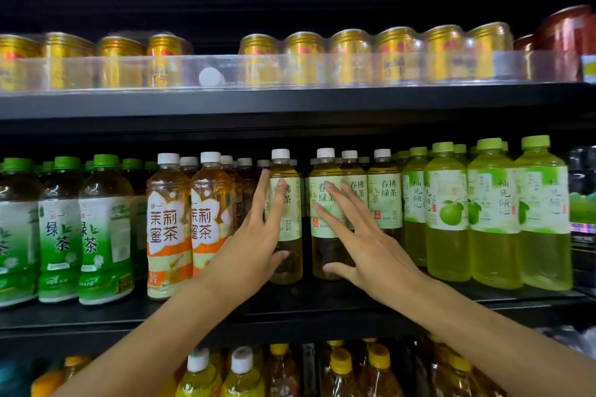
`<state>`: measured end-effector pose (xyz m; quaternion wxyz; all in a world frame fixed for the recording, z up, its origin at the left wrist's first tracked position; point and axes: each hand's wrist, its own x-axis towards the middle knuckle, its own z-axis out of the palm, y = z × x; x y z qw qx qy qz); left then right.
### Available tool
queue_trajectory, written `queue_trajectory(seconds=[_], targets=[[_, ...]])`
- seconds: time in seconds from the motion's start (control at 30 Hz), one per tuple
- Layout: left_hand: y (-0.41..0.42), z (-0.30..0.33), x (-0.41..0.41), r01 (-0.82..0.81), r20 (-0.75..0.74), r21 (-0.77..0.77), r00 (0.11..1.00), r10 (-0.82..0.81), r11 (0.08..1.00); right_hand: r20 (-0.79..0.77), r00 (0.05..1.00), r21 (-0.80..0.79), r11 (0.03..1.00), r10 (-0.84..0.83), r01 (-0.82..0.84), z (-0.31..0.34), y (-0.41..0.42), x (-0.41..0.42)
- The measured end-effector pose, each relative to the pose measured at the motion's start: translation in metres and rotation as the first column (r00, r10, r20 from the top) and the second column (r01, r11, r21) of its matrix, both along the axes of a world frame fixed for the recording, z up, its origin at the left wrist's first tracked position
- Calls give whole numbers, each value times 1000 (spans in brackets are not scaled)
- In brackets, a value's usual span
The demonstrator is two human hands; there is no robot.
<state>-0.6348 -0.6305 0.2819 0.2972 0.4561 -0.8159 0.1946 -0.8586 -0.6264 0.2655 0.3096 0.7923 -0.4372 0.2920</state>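
Closest, my left hand (pixel 258 232) and right hand (pixel 366 235) show fingers (pixel 277 203) straight and spread, gripping nothing, laid against the left tea bottle (pixel 290 264) and right tea bottle (pixel 322 171) on the middle shelf (pixel 290 303); gold cans (pixel 303 55) sit above.

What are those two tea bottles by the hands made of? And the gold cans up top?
The green tea bottles look like clear, glossy plastic: the tea shows through them, and they have white screw caps and thin printed labels, paper or film. The gold cans look like shiny metal, judging by their glinting ridged tops, though they are blurred.
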Motion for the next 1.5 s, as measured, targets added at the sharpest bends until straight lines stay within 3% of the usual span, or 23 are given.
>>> queue_trajectory(seconds=[0.5,0.67,0.8,1.07,1.5], targets=[[-18,7,-17,-124,118,11,986,122,992,-48,996,105,991,-73,78,6,-17,3],[-1,-2,-28,-64,318,-112,943,97,992,35,988,189,972,-151,142,-5,-11,-16],[-17,-8,-41,-168,461,-76,868,184,983,46,977,273,944,-206,186,-5,-13,-21],[-23,-11,-55,-266,475,-31,844,248,964,55,978,367,915,-203,169,-2,-11,-21],[-17,-17,-52,-232,397,92,901,178,968,38,985,444,885,-170,136,8,3,-30]])
